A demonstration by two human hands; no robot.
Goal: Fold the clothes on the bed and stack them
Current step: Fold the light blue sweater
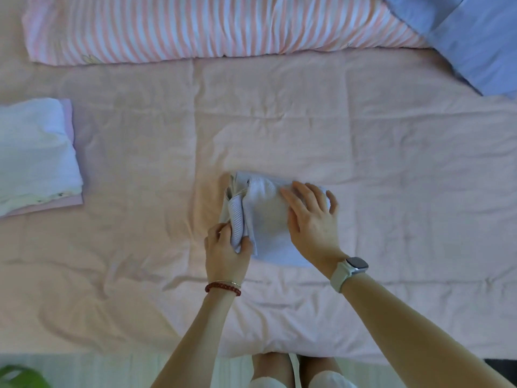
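A small pale blue ribbed garment (pixel 265 219), partly folded, lies in the middle of the pink bed (pixel 363 163). My left hand (pixel 226 253) grips a bunched fold at the garment's left edge, thumb and fingers curled round the cloth. My right hand (pixel 310 219) lies flat on the garment's right half, fingers spread and pressing it down. A stack of folded clothes (pixel 36 155), white on top of a lilac piece, sits at the left edge of the bed.
A pink-and-white striped pillow (pixel 209 26) runs along the far side. A blue pillow (pixel 470 37) lies at the far right corner. The bed's near edge is by my legs, with a green plant leaf (pixel 19 376) at the lower left.
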